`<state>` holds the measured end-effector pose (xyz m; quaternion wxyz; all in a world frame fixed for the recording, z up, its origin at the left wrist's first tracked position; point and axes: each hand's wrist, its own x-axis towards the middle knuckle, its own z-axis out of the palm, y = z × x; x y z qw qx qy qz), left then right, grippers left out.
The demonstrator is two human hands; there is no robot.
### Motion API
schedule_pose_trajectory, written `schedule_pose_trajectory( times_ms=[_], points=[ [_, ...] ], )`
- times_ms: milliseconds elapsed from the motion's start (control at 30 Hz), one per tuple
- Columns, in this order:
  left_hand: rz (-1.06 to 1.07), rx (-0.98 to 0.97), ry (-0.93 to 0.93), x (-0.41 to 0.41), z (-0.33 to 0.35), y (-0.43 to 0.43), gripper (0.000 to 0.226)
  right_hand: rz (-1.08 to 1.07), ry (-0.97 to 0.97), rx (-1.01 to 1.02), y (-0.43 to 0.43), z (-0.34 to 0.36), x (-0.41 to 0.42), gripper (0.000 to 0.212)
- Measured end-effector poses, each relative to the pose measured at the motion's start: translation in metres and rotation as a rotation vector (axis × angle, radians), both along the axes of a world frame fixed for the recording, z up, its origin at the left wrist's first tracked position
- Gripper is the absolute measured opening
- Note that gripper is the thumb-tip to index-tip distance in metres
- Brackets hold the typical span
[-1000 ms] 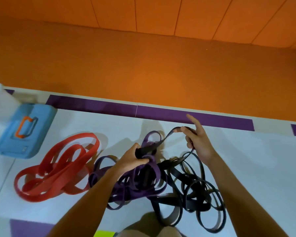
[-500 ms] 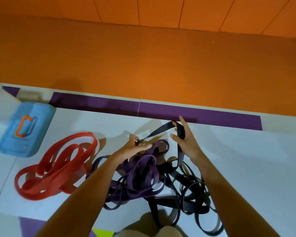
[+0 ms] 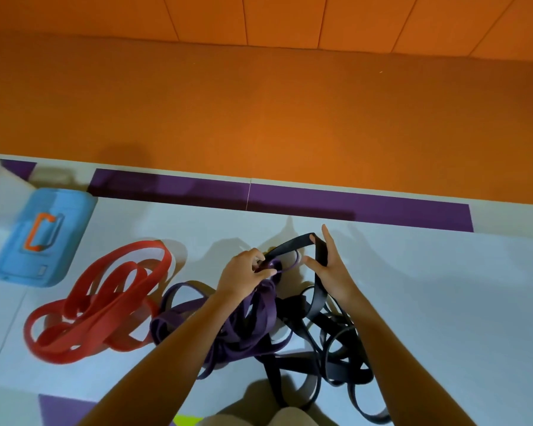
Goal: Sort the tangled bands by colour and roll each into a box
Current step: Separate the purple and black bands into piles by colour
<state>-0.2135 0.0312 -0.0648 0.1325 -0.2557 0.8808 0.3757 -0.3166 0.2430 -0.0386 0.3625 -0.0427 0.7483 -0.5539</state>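
A tangle of purple bands [image 3: 246, 327] and black bands [image 3: 330, 348] lies on the white floor mat in front of me. My left hand [image 3: 243, 273] pinches a knot where purple and black strands cross. My right hand [image 3: 328, 267] holds a loop of black band [image 3: 293, 242] lifted above the pile, the strand running over its fingers. A separate heap of red bands [image 3: 105, 302] lies to the left, apart from the tangle.
A closed blue box with an orange handle [image 3: 42, 236] lies at the far left. A purple stripe [image 3: 290, 199] edges the mat, with an orange padded wall [image 3: 259, 103] behind. My knees show at the bottom edge.
Both hands shifted slightly toward the wall. The right hand drew the black loop up and out of the knot, while the left hand closed down onto the crossing strands.
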Motion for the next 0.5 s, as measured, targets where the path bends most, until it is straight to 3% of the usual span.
schedule_pose_trajectory(
  times_ms=[200,367,500],
  points=[
    [-0.037,-0.069,-0.194,-0.002,-0.001,0.009,0.049,0.009,0.042,-0.016,0.005,0.012,0.009,0.076],
    [-0.252,-0.059,-0.355,0.0,-0.002,0.016,0.08,-0.017,0.062,-0.051,0.012,0.025,0.029,0.066],
    [-0.177,-0.047,-0.315,0.01,-0.006,0.023,0.08,-0.067,0.095,-0.053,0.017,0.028,0.042,0.059]
  ],
)
